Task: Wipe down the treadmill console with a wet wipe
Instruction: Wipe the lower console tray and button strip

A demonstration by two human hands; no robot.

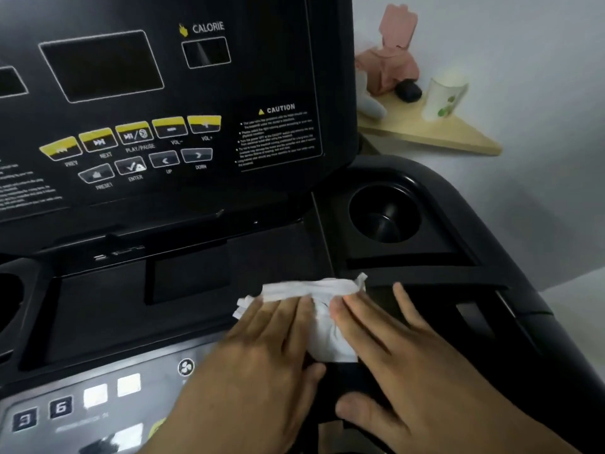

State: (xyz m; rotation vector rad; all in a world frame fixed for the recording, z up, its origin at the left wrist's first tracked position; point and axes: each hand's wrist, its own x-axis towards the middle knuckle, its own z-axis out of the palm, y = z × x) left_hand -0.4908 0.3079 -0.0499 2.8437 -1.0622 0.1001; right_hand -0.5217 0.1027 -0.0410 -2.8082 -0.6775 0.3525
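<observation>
The black treadmill console fills the view, its upright display panel carrying yellow and grey buttons. A crumpled white wet wipe lies on the console's lower tray at centre right. My left hand presses flat on the wipe's left part, fingers together. My right hand lies flat on the wipe's right part, fingers spread onto the black surface. Both palms hide the wipe's lower edge.
A round cup holder sits right of the tray. A grey button strip with numbers runs along the near left edge. Behind the console, a wooden corner shelf holds a white cup and a pink wipes pack.
</observation>
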